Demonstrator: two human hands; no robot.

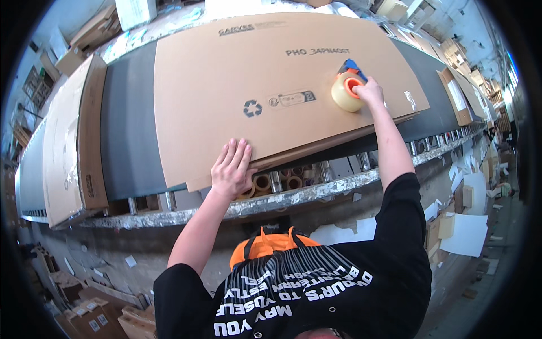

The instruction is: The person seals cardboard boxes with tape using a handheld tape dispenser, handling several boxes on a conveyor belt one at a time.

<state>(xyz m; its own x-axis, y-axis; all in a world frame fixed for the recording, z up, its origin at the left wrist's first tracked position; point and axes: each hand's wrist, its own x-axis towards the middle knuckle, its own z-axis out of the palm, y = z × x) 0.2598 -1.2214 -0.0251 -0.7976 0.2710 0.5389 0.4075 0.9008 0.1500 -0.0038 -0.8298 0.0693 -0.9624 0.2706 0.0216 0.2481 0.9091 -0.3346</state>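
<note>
A large flat brown cardboard carton [214, 73] with dark print lies across the conveyor in front of me. My left hand [230, 172] rests on its near left edge, fingers stretched over the top face and thumb by the rim. My right hand [370, 93] is closed around a tape dispenser [345, 95], which has a wide roll of yellowish tape, an orange hub and a blue head. The dispenser is over the right part of the carton's top. A small shiny strip [409, 100], perhaps tape, lies near the right end.
The dark conveyor belt [130, 124] has a worn metal rail [305, 195] along its near side. Another carton [62, 135] stands on it at left, and an opened one [456, 96] at right. Tape rolls [261, 182] sit beneath the rollers. Cardboard scraps [466, 234] lie at lower right.
</note>
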